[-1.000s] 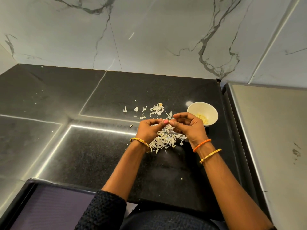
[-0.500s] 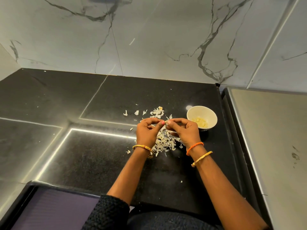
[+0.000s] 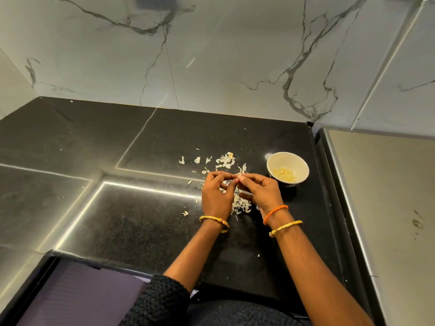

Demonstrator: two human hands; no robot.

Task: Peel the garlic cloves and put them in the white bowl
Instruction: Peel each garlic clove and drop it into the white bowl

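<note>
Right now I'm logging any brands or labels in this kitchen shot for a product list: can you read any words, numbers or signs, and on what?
None: no word, number, brand or sign can be read.
White bowl: plain, no print showing.
Black counter and marble wall: only speckle and grey veins.
Bangles and orange thread on the wrists: no lettering.
Both hands pinch a garlic clove; nothing written there.

On the counter (image 3: 146, 222), the bowl (image 3: 287, 168) stands toward the right edge, with peeled cloves (image 3: 284, 174) lying in it. Just left of the bowl the two hands meet, the left hand (image 3: 216, 195) beside the right hand (image 3: 261, 191), above a heap of garlic skins (image 3: 240, 206) on the counter. More skin scraps (image 3: 225, 160) lie behind the hands, toward the wall (image 3: 211, 55) at the back.
</note>
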